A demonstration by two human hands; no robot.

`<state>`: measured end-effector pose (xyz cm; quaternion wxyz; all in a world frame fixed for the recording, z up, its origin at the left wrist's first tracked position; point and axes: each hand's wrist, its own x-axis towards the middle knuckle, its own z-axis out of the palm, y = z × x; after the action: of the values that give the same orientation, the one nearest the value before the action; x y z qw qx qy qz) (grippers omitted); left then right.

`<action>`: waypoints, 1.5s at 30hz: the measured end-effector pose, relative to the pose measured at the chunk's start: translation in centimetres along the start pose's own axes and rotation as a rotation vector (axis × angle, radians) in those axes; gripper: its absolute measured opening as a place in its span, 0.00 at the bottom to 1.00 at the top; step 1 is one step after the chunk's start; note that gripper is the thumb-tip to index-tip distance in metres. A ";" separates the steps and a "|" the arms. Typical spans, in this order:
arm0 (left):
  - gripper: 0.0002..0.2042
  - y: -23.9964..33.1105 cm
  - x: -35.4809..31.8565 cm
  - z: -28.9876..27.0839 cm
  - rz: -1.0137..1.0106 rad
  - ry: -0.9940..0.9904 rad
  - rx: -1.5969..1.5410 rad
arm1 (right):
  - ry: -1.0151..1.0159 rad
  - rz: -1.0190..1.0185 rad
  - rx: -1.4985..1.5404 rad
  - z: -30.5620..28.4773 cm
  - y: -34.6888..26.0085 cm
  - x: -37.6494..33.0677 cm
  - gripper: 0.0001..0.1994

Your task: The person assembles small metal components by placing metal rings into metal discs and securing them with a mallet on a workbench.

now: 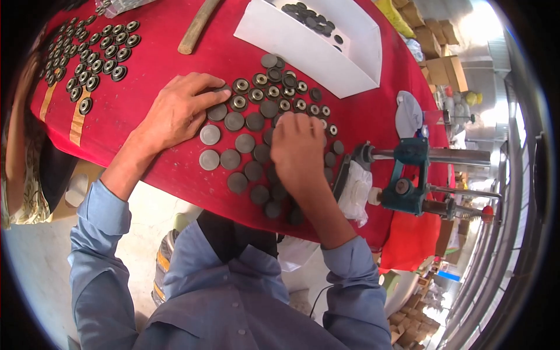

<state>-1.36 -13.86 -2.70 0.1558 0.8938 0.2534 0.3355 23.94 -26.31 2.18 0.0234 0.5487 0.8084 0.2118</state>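
On the red tabletop lie many flat grey discs in loose rows. Beyond them sit dark discs with shiny metal rings and centre holes. My left hand rests at the left of the rows, thumb and forefinger around the edges of a grey disc lying at their tips. Over the right part of the rows is my right hand, its fingers curled down and closed. The knuckles hide its fingertips and whatever they hold.
A white box with black discs stands at the back. Near it lies a wooden stick. More ringed discs spread at far left, beside another person's arm. A green hand press and a clear plastic bag are at right.
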 end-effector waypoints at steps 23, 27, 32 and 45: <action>0.23 -0.2 0.0 0.3 0.014 0.037 -0.036 | 0.141 0.371 0.479 6.7 10.2 1.5 0.17; 0.20 -0.2 0.0 0.5 0.005 0.062 -0.044 | 0.131 0.572 0.617 6.7 10.1 2.1 0.17; 0.20 -0.3 -0.1 0.5 0.003 0.059 -0.040 | 0.127 0.596 0.682 3.5 9.0 1.1 0.11; 0.24 -0.3 -0.2 0.3 0.008 0.018 -0.026 | 0.293 0.351 0.552 2.8 4.1 -1.8 0.12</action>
<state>-1.40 -13.79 -3.19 0.1639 0.8897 0.2470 0.3473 29.00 -25.75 0.82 -0.2784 0.6285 0.7235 0.0625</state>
